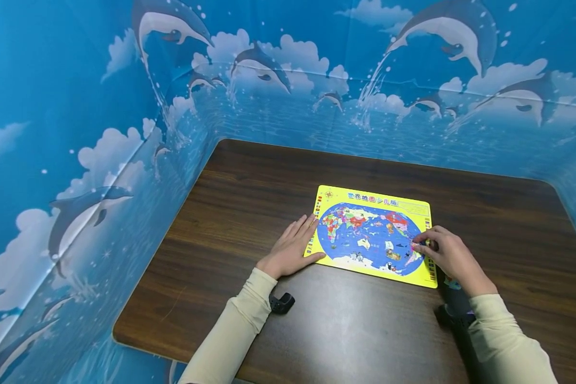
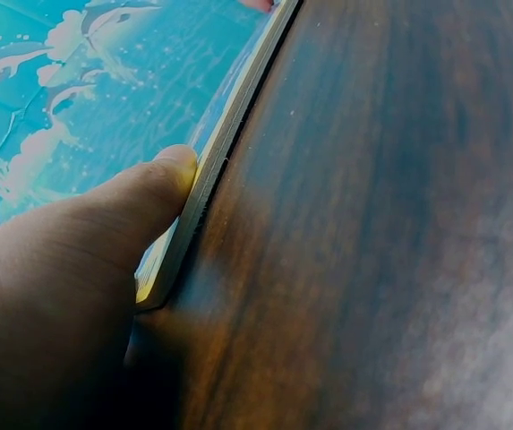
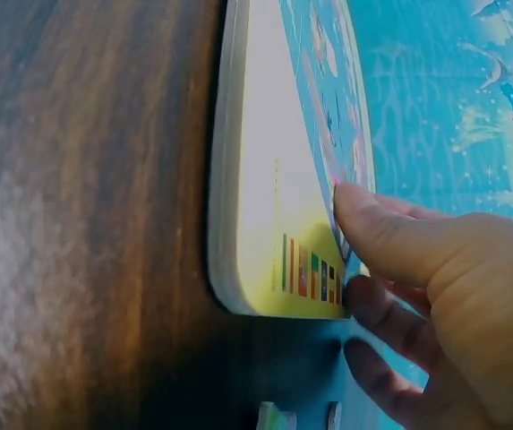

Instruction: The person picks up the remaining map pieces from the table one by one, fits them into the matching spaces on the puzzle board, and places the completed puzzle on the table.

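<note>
A yellow-bordered world map puzzle board (image 1: 422,277), with a blue oval map and coloured continents, lies flat on the table. My left hand (image 1: 293,248) rests on its left edge with fingers spread and straight. In the left wrist view, the thumb (image 2: 162,179) presses along the board's near side. Over the lower right of the map, my right hand (image 1: 453,258) pinches a small pink puzzle piece (image 1: 415,246) between thumb and index finger. Most of that piece is hidden by the fingertips. The right wrist view shows the other fingers (image 3: 386,318) bent beside the board's corner.
Loose colourful pieces (image 1: 452,284) lie on the table under my right wrist, partly hidden. The dark wooden table (image 1: 211,229) has rounded corners. Blue dolphin-printed sheeting (image 1: 278,117) stands behind and to its sides. Each wrist wears a black device (image 1: 282,303).
</note>
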The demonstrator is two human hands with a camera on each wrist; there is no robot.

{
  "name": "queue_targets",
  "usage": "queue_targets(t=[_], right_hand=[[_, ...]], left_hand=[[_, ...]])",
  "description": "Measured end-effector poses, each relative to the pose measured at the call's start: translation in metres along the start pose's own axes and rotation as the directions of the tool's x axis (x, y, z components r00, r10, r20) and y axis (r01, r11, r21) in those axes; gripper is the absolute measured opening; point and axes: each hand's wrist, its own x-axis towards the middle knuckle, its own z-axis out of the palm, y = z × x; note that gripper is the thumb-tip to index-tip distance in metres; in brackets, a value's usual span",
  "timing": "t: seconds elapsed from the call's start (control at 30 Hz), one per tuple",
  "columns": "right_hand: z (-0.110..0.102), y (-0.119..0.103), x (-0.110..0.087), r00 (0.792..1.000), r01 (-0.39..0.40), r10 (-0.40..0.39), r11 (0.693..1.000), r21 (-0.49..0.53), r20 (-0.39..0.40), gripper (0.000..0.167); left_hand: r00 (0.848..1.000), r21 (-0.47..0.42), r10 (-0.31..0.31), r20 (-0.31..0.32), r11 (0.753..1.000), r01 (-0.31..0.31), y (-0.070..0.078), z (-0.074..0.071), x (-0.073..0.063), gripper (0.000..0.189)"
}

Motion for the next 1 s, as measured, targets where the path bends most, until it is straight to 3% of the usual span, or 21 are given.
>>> queue_targets(t=[0.1, 0.33, 0.5, 0.67, 0.9, 1.0], right_hand=[[-0.0006, -0.0004, -0.0007, 1.000, -0.011, 0.011, 1.000, 0.028, 0.000, 0.025], [-0.0007, -0.0012, -0.0038, 0.991, -0.137, 0.137, 0.990, 0.032, 0.001, 0.034], [0.0019, -0.0025, -0.0032, 0.995, -0.076, 0.076, 0.997, 0.005, -0.065, 0.024], [0.0029, -0.0031, -0.0029, 0.994, 0.006, -0.006, 1.000, 0.003, -0.107, 0.024], [0.0031, -0.0062, -0.0063, 0.987, -0.132, 0.134, 0.991, 0.020, -0.084, 0.035], [0.0039, -0.0075, -0.0060, 0.986, -0.150, 0.150, 0.989, 0.010, -0.077, 0.034]], left_hand=[[1.000, 0.010, -0.009, 0.010, 1.000, 0.009, 0.0014, -0.0006, -0.0003, 0.091], [1.000, 0.036, -0.015, 0.017, 0.999, 0.015, 0.0027, -0.0003, 0.0019, 0.091], [1.000, 0.025, -0.009, 0.002, 1.000, 0.009, 0.0026, -0.0025, 0.0017, 0.091], [1.000, 0.025, -0.012, -0.001, 1.000, 0.012, 0.0022, -0.0023, 0.0009, 0.091], [1.000, 0.022, -0.014, 0.006, 1.000, 0.014, 0.0015, -0.0003, 0.0013, 0.091], [1.000, 0.024, -0.017, 0.008, 1.000, 0.017, 0.0010, -0.0004, 0.0014, 0.091]])
